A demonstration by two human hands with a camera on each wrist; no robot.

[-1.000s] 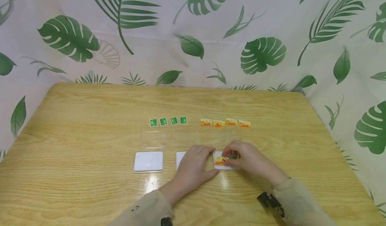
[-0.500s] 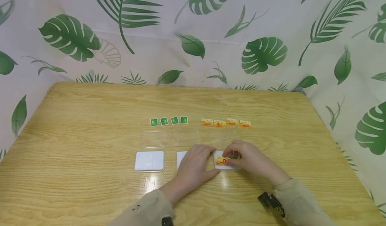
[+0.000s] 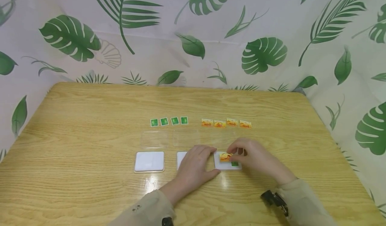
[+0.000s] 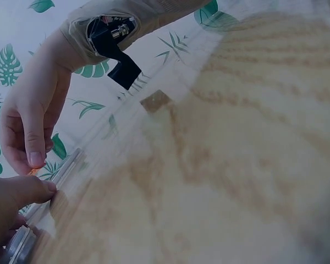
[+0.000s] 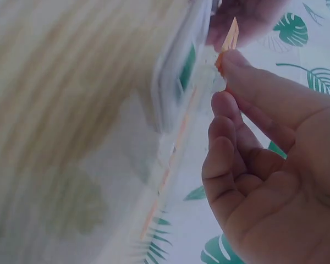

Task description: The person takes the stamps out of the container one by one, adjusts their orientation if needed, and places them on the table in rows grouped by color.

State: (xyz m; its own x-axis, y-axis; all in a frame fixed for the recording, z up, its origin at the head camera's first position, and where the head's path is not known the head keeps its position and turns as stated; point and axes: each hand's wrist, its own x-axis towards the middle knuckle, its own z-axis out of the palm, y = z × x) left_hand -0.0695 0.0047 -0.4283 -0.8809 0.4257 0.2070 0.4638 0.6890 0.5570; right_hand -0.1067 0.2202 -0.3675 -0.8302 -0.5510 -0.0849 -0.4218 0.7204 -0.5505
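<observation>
Orange slip (image 3: 224, 157) is pinched by right hand (image 3: 254, 157); left hand (image 3: 194, 165) touches white case (image 3: 223, 166).

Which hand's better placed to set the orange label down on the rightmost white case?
Right, I'd say: the right hand already pinches the orange label over the rightmost white case, while the left hand is occupied at that case's left end.
</observation>
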